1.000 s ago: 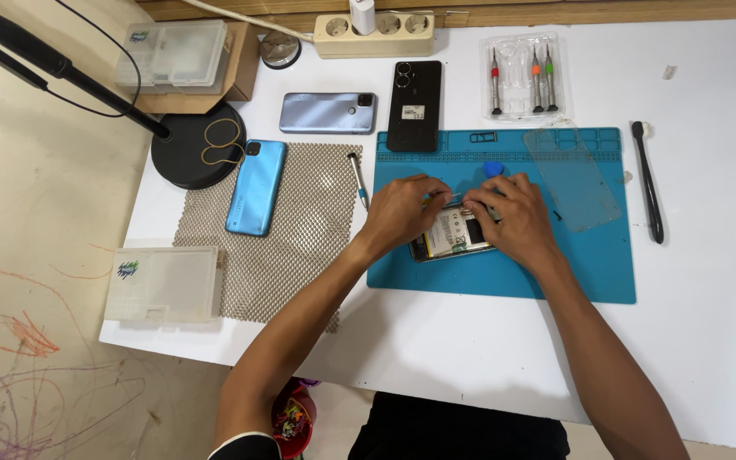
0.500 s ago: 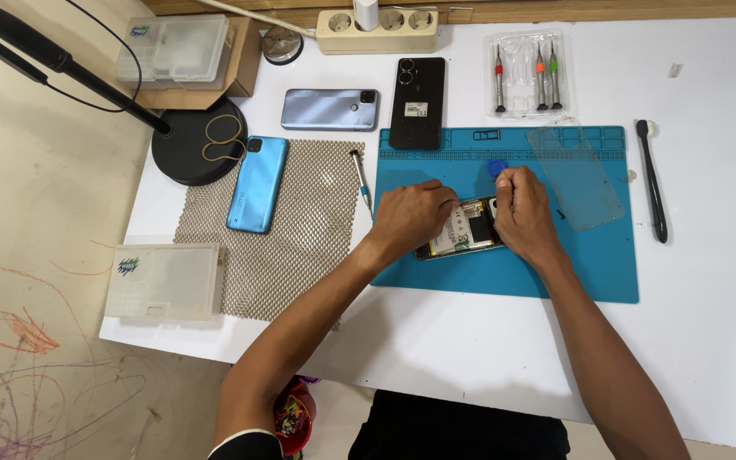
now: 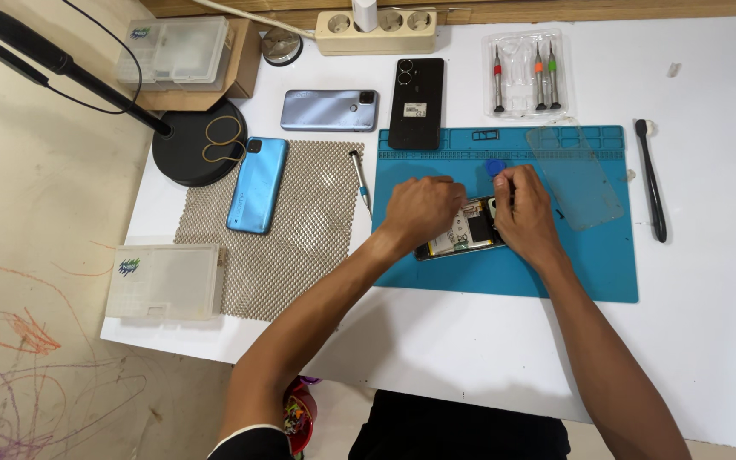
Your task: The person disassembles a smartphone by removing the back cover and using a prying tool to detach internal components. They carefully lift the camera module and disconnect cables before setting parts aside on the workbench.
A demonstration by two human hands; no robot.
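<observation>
An opened phone (image 3: 463, 234), its insides showing, lies on the blue work mat (image 3: 589, 264). My left hand (image 3: 419, 211) rests on the phone's left part and holds it down. My right hand (image 3: 523, 213) covers the phone's right end, fingers pinched together at its top edge; what they pinch is hidden. A small blue pick (image 3: 494, 167) lies on the mat just above my hands. A clear phone case (image 3: 574, 175) lies to the right of my right hand.
A mesh pad (image 3: 300, 230) with a blue phone (image 3: 257, 184) and a screwdriver (image 3: 361, 179) lies at left. A grey-blue phone (image 3: 329, 110), a black phone (image 3: 416, 102), a screwdriver set (image 3: 525, 73), a power strip (image 3: 376, 31), a lamp base (image 3: 201, 153), a black spudger (image 3: 651, 181) and plastic boxes (image 3: 165, 281) surround the mat.
Both hands and the opened phone have shifted slightly up and right on the mat. The right hand's fingers have closed in at the phone's top edge.
</observation>
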